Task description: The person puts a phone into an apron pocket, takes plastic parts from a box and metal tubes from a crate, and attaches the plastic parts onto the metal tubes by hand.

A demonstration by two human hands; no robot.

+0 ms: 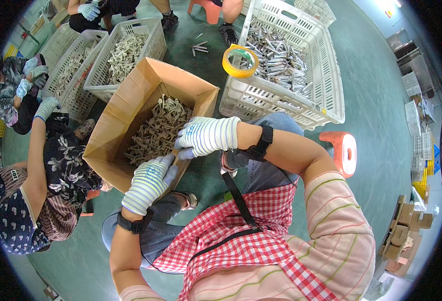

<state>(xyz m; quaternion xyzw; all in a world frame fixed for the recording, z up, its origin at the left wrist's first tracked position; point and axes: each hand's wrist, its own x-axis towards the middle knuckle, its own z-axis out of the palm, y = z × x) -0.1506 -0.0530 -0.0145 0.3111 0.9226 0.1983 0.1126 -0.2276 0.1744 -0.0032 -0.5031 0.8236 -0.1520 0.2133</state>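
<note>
Pink striped shirt [339, 226] & red-check apron [246, 208] sit nearest the cam. L hand [151, 180] and R hand [206, 136], in ribbed knit gloves, are narrowed, holding the near edge of an open cardboard carton [115, 115] in front of the knees. Inside: a heap of small, curved, dull-grey pcs [162, 125], prob. rough metal. Main risk: thin board bends or tears if pulled hard vs. that weight, so pcs spill; ends might snag the knit. Smooth yellow tape roll [236, 72] at the slotted plastic crate's [334, 70] corner could drop if bumped
</note>
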